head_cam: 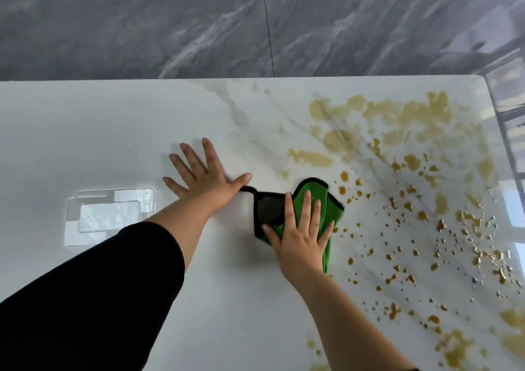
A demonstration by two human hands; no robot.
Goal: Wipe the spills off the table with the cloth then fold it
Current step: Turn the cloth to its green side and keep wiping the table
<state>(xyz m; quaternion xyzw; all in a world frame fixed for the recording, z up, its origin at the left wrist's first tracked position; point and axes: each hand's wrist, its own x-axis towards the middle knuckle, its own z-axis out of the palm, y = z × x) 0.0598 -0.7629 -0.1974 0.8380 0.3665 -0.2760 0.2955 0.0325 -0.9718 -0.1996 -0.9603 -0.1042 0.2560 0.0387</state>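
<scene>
My right hand (301, 237) is flat on the crumpled green microfibre cloth with black edging (315, 200), fingers spread wide and pressing down, not gripping. Fingertips reach the middle of the cloth; the palm covers its near part, so I can't tell how the fabric lies there. A thin black loop of the cloth (247, 189) sticks out towards my left hand (204, 176) and touches or passes just under its thumb; can't tell which.

Left hand is palm-down on the glossy white marble-look table (113, 132), just beside the cloth, fingers splayed wide, holding nothing. Black sleeve (93, 294) covers that forearm up to below the elbow.

Yellow-brown spills (397, 115) lie on the far side of the cloth from the left hand: large smeared puddles towards the table's far corner, small drops and specks (420, 214) right next to the cloth's edge. More puddles (454, 348) run out of frame at the near edge.

Bright rectangular reflection (110, 214) on the table beyond the left forearm from the cloth. Grey veined floor tiles (142, 24) past the table's far edge.
</scene>
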